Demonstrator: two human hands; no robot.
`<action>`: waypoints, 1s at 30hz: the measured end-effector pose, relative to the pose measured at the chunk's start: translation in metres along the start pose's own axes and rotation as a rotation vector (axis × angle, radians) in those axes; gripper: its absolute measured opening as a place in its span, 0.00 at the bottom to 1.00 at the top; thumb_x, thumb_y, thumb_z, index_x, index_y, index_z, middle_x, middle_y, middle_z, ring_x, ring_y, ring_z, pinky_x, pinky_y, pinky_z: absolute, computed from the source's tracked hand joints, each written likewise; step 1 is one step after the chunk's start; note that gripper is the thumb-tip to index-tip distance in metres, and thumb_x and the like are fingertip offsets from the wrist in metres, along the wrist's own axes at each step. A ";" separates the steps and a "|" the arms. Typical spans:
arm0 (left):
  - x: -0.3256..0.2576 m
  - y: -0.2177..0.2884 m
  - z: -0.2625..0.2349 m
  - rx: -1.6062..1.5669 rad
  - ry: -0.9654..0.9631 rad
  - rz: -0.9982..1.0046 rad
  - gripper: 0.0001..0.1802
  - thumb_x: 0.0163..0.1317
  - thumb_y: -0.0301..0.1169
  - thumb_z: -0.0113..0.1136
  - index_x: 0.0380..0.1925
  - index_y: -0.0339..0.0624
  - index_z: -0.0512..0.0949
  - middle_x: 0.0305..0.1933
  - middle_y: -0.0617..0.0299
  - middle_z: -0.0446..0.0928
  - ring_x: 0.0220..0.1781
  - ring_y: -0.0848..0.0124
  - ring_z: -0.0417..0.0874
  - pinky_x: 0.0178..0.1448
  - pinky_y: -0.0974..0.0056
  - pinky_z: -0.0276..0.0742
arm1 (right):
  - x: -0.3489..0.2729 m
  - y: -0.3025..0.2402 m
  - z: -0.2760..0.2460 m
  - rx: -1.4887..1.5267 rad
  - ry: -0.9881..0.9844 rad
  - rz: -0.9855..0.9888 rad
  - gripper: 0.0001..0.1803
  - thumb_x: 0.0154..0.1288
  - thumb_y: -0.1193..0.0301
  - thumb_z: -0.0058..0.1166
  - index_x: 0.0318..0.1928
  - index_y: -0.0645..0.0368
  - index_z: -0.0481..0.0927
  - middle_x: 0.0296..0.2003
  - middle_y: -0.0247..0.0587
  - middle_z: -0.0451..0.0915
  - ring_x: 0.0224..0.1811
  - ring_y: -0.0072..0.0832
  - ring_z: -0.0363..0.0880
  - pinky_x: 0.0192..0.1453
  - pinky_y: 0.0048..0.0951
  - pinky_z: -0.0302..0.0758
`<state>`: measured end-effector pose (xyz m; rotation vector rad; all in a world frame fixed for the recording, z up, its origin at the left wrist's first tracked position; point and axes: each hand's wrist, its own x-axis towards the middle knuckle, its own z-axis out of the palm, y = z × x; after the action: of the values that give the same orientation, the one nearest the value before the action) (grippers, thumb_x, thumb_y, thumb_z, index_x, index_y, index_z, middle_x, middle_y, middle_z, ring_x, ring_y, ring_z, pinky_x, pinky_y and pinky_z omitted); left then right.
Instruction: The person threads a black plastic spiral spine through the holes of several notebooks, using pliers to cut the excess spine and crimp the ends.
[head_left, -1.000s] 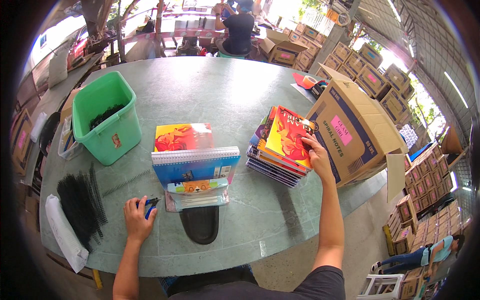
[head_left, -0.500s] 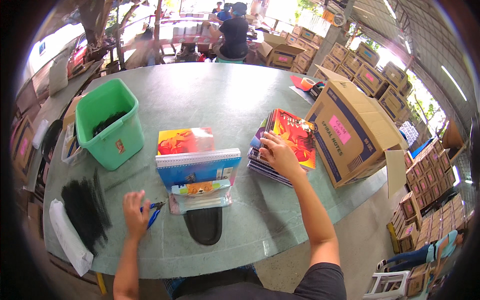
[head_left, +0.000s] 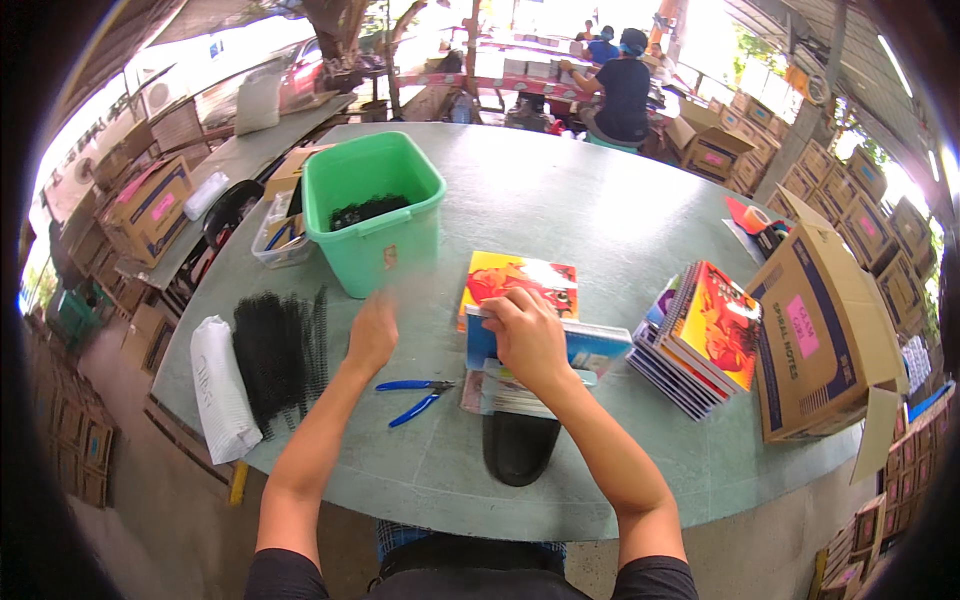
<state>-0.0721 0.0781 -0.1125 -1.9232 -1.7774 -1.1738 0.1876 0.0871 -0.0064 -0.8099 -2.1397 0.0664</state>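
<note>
My right hand (head_left: 532, 338) grips the top edge of an upright blue-covered notebook (head_left: 598, 345), thumb and fingers closed on it. Below that notebook sits a clear plastic-wrapped bundle (head_left: 515, 395), partly covered by my forearm. A black rounded pad (head_left: 520, 452) lies just in front. Behind the notebook is a flat orange-and-yellow notebook (head_left: 520, 275). My left hand (head_left: 373, 333) is closed in a pinch near the green bin (head_left: 410, 240); a blur at its fingertips hides what it holds. Blue-handled cutting pliers (head_left: 415, 400) rest beside it, handles spread.
Black spiral coils (head_left: 280, 355) lie at left beside a white wrapped roll (head_left: 222, 390). More black pieces fill the bin. At right stand a stack of spiral notebooks (head_left: 700, 340) and an open carton (head_left: 820, 335). A person (head_left: 622, 95) sits beyond the table.
My right hand has left the notebook stack at right and now grips the upright blue notebook. My left hand has moved forward from the pliers toward the bin. The view has swung left.
</note>
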 end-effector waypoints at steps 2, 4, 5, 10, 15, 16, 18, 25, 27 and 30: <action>0.024 0.045 -0.049 -0.244 -0.154 -0.169 0.13 0.65 0.37 0.53 0.44 0.40 0.74 0.33 0.57 0.75 0.33 0.70 0.76 0.34 0.65 0.71 | -0.010 0.000 -0.003 -0.025 0.014 -0.059 0.09 0.52 0.75 0.58 0.37 0.55 0.79 0.32 0.36 0.76 0.39 0.35 0.75 0.43 0.36 0.72; 0.019 0.059 -0.072 -0.502 -0.288 -0.334 0.16 0.67 0.40 0.51 0.45 0.39 0.74 0.29 0.60 0.74 0.29 0.75 0.74 0.31 0.69 0.69 | -0.021 -0.005 -0.004 -0.061 0.071 -0.248 0.11 0.51 0.76 0.56 0.38 0.55 0.79 0.35 0.34 0.77 0.40 0.32 0.75 0.42 0.34 0.72; 0.012 0.059 -0.076 -0.652 -0.353 -0.397 0.17 0.68 0.41 0.50 0.46 0.39 0.74 0.28 0.62 0.74 0.28 0.77 0.73 0.31 0.71 0.68 | -0.028 -0.008 -0.010 -0.091 0.111 -0.343 0.12 0.51 0.76 0.55 0.39 0.55 0.79 0.36 0.33 0.78 0.40 0.32 0.75 0.42 0.33 0.72; 0.003 0.079 -0.089 -1.138 -0.575 -0.499 0.17 0.70 0.41 0.47 0.48 0.39 0.73 0.28 0.66 0.74 0.26 0.79 0.70 0.31 0.74 0.67 | -0.047 -0.014 -0.019 -0.107 0.025 -0.416 0.14 0.49 0.76 0.55 0.39 0.55 0.78 0.38 0.35 0.79 0.42 0.31 0.76 0.42 0.33 0.72; 0.003 0.101 -0.083 -0.799 -0.560 -0.411 0.17 0.69 0.37 0.50 0.52 0.39 0.72 0.27 0.63 0.74 0.27 0.76 0.73 0.33 0.70 0.71 | -0.015 -0.015 -0.003 0.079 -0.010 -0.053 0.10 0.51 0.79 0.56 0.36 0.55 0.77 0.30 0.37 0.80 0.34 0.37 0.80 0.40 0.36 0.73; 0.001 0.110 -0.082 -0.651 -0.563 -0.388 0.17 0.68 0.37 0.51 0.52 0.39 0.72 0.26 0.62 0.74 0.28 0.75 0.74 0.33 0.68 0.71 | -0.010 -0.013 0.001 0.082 -0.029 -0.024 0.10 0.51 0.78 0.56 0.37 0.55 0.77 0.29 0.38 0.81 0.33 0.37 0.80 0.39 0.37 0.73; -0.012 0.111 -0.073 -0.639 -0.627 -0.357 0.17 0.67 0.37 0.53 0.50 0.39 0.74 0.26 0.60 0.74 0.28 0.73 0.75 0.34 0.66 0.72 | -0.005 -0.017 0.002 0.071 -0.091 0.018 0.09 0.52 0.76 0.56 0.37 0.55 0.77 0.29 0.39 0.81 0.34 0.37 0.80 0.39 0.37 0.74; 0.011 0.135 -0.086 -0.500 -0.182 -0.177 0.12 0.63 0.36 0.57 0.35 0.37 0.80 0.26 0.56 0.75 0.27 0.66 0.76 0.33 0.63 0.72 | -0.004 -0.017 0.010 -0.084 -0.014 0.035 0.13 0.49 0.61 0.62 0.32 0.54 0.78 0.26 0.35 0.80 0.30 0.34 0.79 0.37 0.35 0.71; 0.012 0.140 -0.081 -0.469 -0.146 -0.170 0.11 0.62 0.35 0.58 0.33 0.37 0.79 0.27 0.56 0.75 0.27 0.64 0.77 0.32 0.63 0.72 | -0.005 -0.020 0.013 -0.100 -0.035 0.035 0.13 0.49 0.60 0.62 0.29 0.54 0.79 0.26 0.34 0.80 0.29 0.33 0.78 0.36 0.34 0.70; 0.012 0.140 -0.078 -0.436 -0.126 -0.163 0.10 0.61 0.33 0.60 0.31 0.36 0.79 0.27 0.57 0.75 0.26 0.66 0.75 0.31 0.65 0.71 | -0.006 -0.023 0.010 -0.110 -0.074 0.041 0.11 0.49 0.62 0.63 0.30 0.53 0.80 0.25 0.33 0.81 0.29 0.32 0.79 0.37 0.33 0.71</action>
<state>0.0277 0.0039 -0.0102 -2.1569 -1.8933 -1.6448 0.1709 0.0678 -0.0099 -0.9288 -2.2120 0.0001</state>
